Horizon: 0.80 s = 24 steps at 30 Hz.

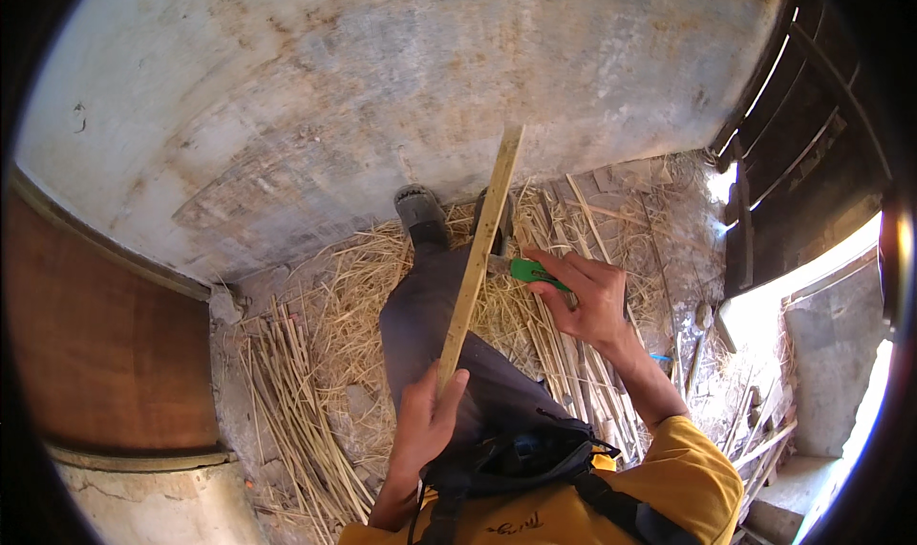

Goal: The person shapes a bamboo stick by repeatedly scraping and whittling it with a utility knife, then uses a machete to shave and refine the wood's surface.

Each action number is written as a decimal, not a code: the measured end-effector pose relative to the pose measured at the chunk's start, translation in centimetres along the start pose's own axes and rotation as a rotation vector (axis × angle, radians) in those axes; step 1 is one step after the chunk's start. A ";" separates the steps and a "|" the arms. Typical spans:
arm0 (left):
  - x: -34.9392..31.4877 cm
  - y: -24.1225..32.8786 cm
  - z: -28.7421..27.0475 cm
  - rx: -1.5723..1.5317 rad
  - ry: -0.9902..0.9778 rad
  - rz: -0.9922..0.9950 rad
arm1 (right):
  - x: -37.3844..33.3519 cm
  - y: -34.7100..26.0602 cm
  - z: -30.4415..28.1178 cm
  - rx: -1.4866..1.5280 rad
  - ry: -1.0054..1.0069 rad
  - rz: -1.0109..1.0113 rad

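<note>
My left hand (427, 421) is closed round the lower end of a long, flat, yellowish strip of bamboo or wood (480, 244). The strip slants up and away over my legs, its far end in front of the wall. In my right hand (592, 301) is a green-handled utility knife (537, 273), with thumb and fingers wrapped on the handle. Its blade points left and meets the right edge of the strip near the middle; whether it cuts in I cannot tell.
Thin shavings (353, 297) cover the floor round my shoes (420, 211). A bundle of long strips (301, 406) lies at left, and more strips (573, 354) at right. A stained wall (430, 77) rises ahead. Brown board (115, 335) stands left, dark planks (812, 115) right.
</note>
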State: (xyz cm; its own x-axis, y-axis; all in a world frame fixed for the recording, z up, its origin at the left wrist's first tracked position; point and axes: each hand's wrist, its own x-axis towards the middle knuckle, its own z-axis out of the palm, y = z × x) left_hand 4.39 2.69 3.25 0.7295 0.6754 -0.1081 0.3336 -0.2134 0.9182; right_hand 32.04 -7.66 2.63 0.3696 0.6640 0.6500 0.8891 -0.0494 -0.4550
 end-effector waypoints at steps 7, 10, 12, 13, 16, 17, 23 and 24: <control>0.1 -0.8 0.0 -0.030 0.005 0.026 | 0.3 0.3 0.2 0.193 -0.092 0.032; 0.1 -0.7 -0.1 -0.011 0.006 0.028 | 0.2 0.6 -0.2 0.184 -0.160 0.050; 0.0 -0.5 -0.2 -0.001 0.004 0.024 | 0.1 0.9 -0.3 0.207 -0.142 0.022; -0.1 -0.4 -0.2 0.003 0.002 0.023 | 0.1 1.1 -0.2 0.234 -0.141 0.017; 0.0 -0.1 -0.3 0.004 -0.013 0.004 | 0.4 1.4 0.4 0.378 -0.100 0.005; 0.0 0.0 -0.3 0.019 -0.021 -0.034 | 0.5 1.5 0.6 0.387 -0.091 0.003; 0.0 0.3 0.3 0.019 -0.040 -0.025 | 0.3 0.6 0.1 0.217 -0.121 -0.074; 0.0 0.3 0.3 0.011 -0.028 0.011 | 0.2 0.5 0.0 0.198 -0.120 -0.076</control>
State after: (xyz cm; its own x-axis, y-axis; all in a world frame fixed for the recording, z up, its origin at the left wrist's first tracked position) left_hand 4.66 2.43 3.39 0.7497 0.6527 -0.1091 0.3321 -0.2285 0.9151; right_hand 32.54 -7.53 2.57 0.2585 0.7449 0.6151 0.8382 0.1435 -0.5261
